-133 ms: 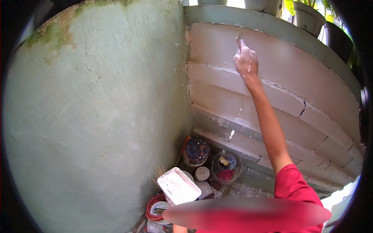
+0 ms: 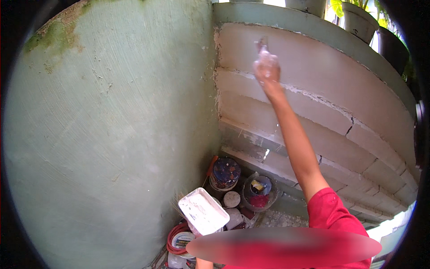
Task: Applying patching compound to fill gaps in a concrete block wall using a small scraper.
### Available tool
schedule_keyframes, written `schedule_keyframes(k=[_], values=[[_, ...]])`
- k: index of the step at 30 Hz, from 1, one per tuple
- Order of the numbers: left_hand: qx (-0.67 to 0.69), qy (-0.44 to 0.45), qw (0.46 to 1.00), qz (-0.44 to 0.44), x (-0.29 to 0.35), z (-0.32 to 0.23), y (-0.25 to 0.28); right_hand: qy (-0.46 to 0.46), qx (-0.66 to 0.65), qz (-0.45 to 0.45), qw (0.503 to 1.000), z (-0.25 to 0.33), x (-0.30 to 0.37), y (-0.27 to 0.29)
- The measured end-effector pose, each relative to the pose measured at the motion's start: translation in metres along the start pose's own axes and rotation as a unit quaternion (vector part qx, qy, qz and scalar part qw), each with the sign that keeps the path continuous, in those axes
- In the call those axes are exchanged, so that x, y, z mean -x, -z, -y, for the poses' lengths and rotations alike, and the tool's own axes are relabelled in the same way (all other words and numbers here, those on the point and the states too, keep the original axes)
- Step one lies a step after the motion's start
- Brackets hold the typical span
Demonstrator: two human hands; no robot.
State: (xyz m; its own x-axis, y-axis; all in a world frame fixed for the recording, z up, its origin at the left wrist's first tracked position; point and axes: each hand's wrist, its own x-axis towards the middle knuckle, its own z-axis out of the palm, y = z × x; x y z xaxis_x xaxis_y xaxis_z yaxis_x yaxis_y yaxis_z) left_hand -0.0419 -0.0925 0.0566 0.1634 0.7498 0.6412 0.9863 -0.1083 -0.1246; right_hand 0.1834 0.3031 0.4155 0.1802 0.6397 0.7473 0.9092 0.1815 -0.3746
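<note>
My right hand [image 2: 267,67], smeared with white paste, is raised against the pale pinkish wall panel [image 2: 309,58] below the curved ledge. Its fingers are closed round a small putty knife [image 2: 263,43], blurred, with the blade at the panel. Low down, a white rectangular tray [image 2: 204,210] with whitish paste in it is tilted above the clutter. My left hand [image 2: 194,230] supports the tray at its near edge; most of its fingers are hidden by the tray and a blurred patch.
On the left stands a rough green wall [image 2: 112,134]. Below are a paint-spattered bucket [image 2: 225,172], a clear basin [image 2: 260,192] holding a red item, and a coiled red hose [image 2: 172,240]. Potted plants [image 2: 359,20] line the ledge [image 2: 277,14]. Cracked stepped bands [image 2: 322,103] cross the lower panel.
My right hand with the putty knife has moved left across the upper panel. The tray stays at nearly the same place, and the whole view has shifted slightly.
</note>
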Motion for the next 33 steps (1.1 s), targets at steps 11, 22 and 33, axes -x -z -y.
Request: schedule_keyframes(k=[11, 22, 33], values=[[0.168, 0.090, 0.975, -0.112, -0.005, 0.005, 0.016, 0.138, 0.038, 0.077, 0.987, 0.080, -0.020, -0.094], [0.453, 0.194, 0.864, -0.101, 0.027, 0.008, 0.013, 0.255, 0.031, 0.140, 0.956, -0.009, -0.044, 0.013], [0.668, 0.296, 0.676, -0.099, -0.011, -0.028, 0.002, 0.449, 0.175, 0.123, 0.867, -0.055, -0.072, -0.007]])
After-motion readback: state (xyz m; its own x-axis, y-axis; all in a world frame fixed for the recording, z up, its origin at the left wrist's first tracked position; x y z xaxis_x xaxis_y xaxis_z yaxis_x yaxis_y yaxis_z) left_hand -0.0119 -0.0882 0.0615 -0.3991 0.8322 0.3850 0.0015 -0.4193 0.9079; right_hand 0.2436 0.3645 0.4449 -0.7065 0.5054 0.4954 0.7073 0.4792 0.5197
